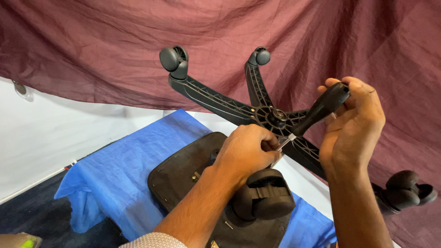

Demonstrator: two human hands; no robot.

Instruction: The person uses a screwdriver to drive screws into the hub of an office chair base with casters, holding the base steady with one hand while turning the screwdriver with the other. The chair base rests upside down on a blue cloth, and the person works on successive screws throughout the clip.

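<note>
While hands (294,138) grip black-handled screwdriver (317,110), ribbed plastic star base (239,108) upturned.

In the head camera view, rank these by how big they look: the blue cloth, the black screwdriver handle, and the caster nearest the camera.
1. Blue cloth, by far the largest.
2. Nearest caster, though its closeness to the camera inflates it.
3. Black screwdriver handle, held in the right hand.

Close head view, downward on hands
</note>
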